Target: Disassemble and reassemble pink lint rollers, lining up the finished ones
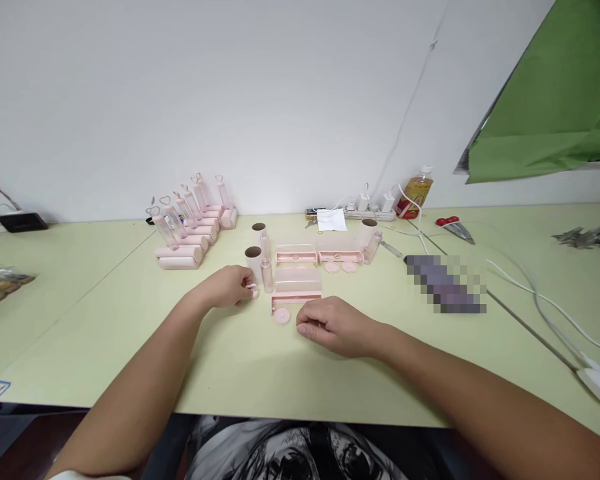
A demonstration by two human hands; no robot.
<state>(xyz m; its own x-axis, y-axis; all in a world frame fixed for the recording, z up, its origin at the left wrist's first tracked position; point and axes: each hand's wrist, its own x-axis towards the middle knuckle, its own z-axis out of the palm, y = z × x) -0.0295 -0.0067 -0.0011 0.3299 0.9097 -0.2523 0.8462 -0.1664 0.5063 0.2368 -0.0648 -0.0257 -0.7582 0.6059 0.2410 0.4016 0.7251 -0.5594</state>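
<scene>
My left hand pinches a small pale pink part just above the table, beside a white paper roll and a clear pink tube. The part's exact shape is too small to make out. My right hand rests with its fingers curled in; whatever lies under them is hidden. Left of those fingers lies a round pink disc. Behind it is a pink tray-like holder with a clear curved cover. Two more such holders stand farther back.
At the back left, several pink roller pieces stand in a row with upright clear handles. A power strip, a drink bottle and red-handled cutters lie toward the back right. White cables cross the right side, near a blurred-out object.
</scene>
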